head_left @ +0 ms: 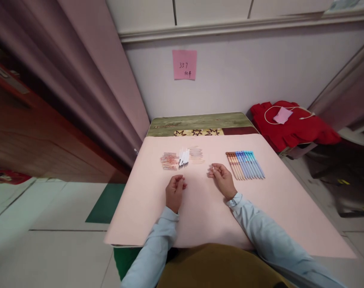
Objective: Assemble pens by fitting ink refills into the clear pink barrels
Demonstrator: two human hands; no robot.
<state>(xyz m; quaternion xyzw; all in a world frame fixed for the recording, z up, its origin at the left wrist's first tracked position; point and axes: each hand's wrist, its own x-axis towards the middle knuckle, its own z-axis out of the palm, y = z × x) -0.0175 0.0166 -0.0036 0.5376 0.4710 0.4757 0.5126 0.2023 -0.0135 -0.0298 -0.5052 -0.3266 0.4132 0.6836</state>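
My left hand [175,193] is over the pink table covering, its thumb against curled fingers; whatever it holds, if anything, is hidden. My right hand [223,180] is closed in a pinch, with something small and pale at the fingertips, too small to name. Beyond my left hand lie white sticks with black tips [184,158], like pen refills. On their left is a pile of clear, reddish-patterned tubes [170,161]; on their right, a pile of pale clear tubes [196,154]. Right of my right hand, several pens [245,165] with brown, blue and teal ends lie side by side.
The pink covering [146,216] lies over a table with a green patterned top [196,122] showing at the back. A pink note [184,65] is on the wall. Red cloth [292,132] with a white cable sits at the right. A curtain [92,68] hangs left.
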